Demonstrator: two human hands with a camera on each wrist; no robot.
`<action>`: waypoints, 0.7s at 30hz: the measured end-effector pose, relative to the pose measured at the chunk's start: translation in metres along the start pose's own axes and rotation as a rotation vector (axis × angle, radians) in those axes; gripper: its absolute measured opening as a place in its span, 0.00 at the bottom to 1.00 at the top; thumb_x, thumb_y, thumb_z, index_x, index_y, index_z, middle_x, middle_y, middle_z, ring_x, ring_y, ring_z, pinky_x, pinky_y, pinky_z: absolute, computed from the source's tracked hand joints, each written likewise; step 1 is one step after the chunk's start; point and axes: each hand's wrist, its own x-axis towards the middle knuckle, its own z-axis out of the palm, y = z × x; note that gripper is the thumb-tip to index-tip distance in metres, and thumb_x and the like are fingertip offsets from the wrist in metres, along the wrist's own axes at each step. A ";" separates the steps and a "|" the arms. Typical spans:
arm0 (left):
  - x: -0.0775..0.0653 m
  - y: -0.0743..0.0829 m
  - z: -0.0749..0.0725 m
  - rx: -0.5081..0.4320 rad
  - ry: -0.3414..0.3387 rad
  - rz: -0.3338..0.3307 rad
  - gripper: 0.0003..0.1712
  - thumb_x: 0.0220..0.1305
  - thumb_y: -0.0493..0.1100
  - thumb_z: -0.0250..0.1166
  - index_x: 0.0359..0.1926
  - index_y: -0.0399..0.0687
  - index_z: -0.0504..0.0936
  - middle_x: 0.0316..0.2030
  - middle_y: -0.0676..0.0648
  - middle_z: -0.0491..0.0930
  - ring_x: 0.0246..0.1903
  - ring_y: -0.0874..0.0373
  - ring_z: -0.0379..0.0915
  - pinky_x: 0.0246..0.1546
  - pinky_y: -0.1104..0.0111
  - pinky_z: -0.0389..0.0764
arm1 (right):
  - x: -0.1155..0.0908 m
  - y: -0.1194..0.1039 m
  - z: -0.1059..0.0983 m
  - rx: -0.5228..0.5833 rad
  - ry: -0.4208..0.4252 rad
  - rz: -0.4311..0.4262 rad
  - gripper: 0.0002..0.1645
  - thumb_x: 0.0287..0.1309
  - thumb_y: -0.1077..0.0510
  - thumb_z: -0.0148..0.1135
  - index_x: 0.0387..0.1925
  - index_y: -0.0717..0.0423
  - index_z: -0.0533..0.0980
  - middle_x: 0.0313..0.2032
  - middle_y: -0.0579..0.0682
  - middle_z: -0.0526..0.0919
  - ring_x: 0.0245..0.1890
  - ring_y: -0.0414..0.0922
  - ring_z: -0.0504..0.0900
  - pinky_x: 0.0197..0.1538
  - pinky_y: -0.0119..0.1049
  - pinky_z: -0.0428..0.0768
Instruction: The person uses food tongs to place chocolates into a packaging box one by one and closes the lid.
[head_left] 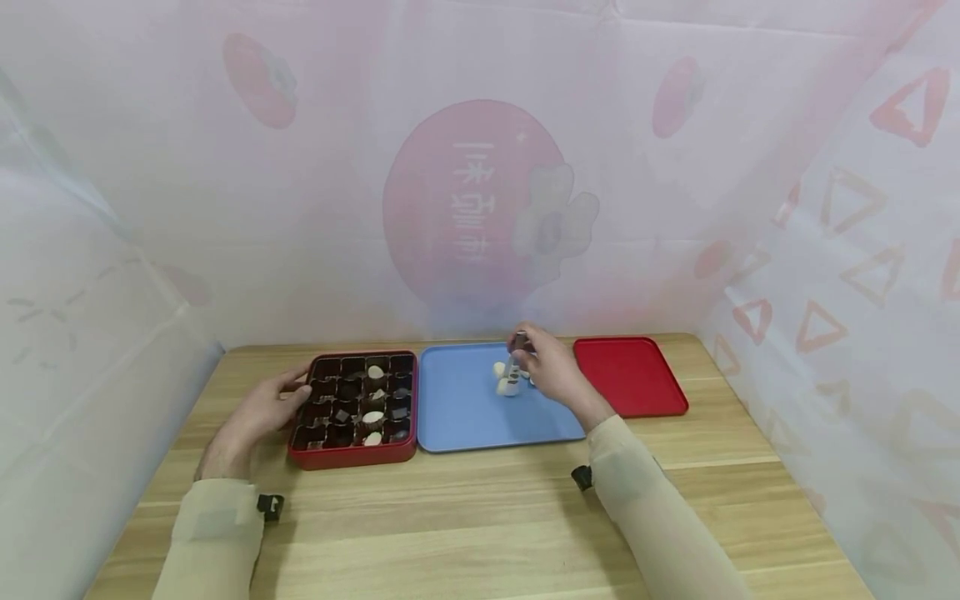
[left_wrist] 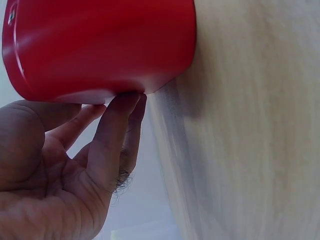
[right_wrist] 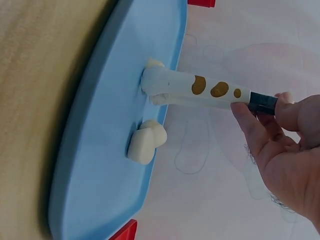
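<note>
My right hand (head_left: 553,368) holds a pair of small tongs (right_wrist: 215,90) by the dark end, thumb and fingers round it. White arms with brown spots reach down to the blue tray (head_left: 457,421), their tips at a cream-white rounded piece (right_wrist: 154,63). Two more pebble-like white pieces (right_wrist: 141,147) lie together on the tray. My left hand (head_left: 262,407) rests its fingertips against the side of a red box (left_wrist: 110,45), fingers fairly straight. In the head view, dark dividers split the box into compartments, several with white rounded pieces (head_left: 372,416) or dark pieces (head_left: 342,416).
A shallow red tray or lid (head_left: 630,379) lies to the right of the blue tray, and the red box stands against its left side. All sit on a wooden table (head_left: 450,517). Printed cloth (head_left: 322,208) hangs behind and at both sides.
</note>
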 end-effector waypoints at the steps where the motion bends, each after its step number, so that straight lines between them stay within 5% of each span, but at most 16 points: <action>1: 0.000 0.000 0.000 -0.001 0.001 -0.002 0.35 0.84 0.48 0.52 0.82 0.36 0.56 0.68 0.20 0.71 0.64 0.20 0.73 0.63 0.33 0.77 | 0.002 0.000 0.000 -0.007 -0.013 -0.001 0.09 0.78 0.59 0.57 0.55 0.51 0.76 0.51 0.49 0.85 0.57 0.50 0.87 0.50 0.41 0.89; 13: -0.001 0.001 0.000 -0.023 0.002 -0.010 0.35 0.84 0.48 0.52 0.82 0.36 0.56 0.67 0.19 0.72 0.64 0.21 0.73 0.64 0.33 0.76 | 0.017 -0.001 0.005 -0.044 -0.051 -0.013 0.07 0.79 0.60 0.54 0.49 0.46 0.77 0.46 0.48 0.85 0.47 0.46 0.87 0.45 0.39 0.87; 21: 0.000 -0.001 0.000 -0.002 0.001 -0.005 0.35 0.85 0.49 0.51 0.82 0.37 0.56 0.69 0.21 0.71 0.65 0.20 0.72 0.64 0.32 0.75 | 0.018 -0.009 0.013 0.024 -0.026 -0.007 0.08 0.79 0.63 0.53 0.48 0.49 0.78 0.47 0.49 0.86 0.52 0.47 0.89 0.51 0.40 0.91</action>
